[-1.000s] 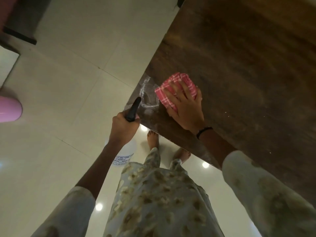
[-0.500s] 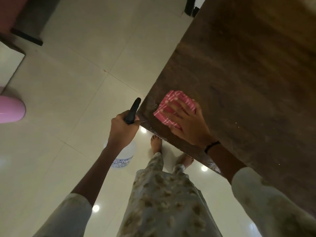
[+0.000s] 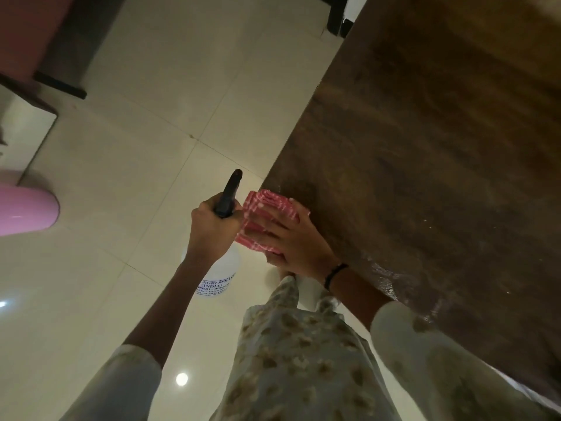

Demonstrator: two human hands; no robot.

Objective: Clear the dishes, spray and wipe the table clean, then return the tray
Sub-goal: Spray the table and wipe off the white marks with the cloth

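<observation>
My right hand (image 3: 299,243) lies with straight fingers on a folded red-and-white checked cloth (image 3: 267,206) at the near left corner of the dark wooden table (image 3: 425,147). Most of the cloth hangs past the table's edge. Whether the thumb is under it I cannot see. My left hand (image 3: 212,230) grips the black head of a white spray bottle (image 3: 220,276), held over the floor just left of the cloth. The bottle's body hangs below the hand.
A wet shiny streak (image 3: 385,282) lies along the table's near edge. A pink rounded object (image 3: 27,211) sits at the left. Dark furniture (image 3: 60,56) stands at the top left and a dark leg (image 3: 337,13) at the top. Pale tiles cover the floor.
My right hand has dragged the cloth from the tabletop toward me to the corner, and it now overhangs the edge. The wet patch there is wiped away. My left hand kept its hold on the bottle.
</observation>
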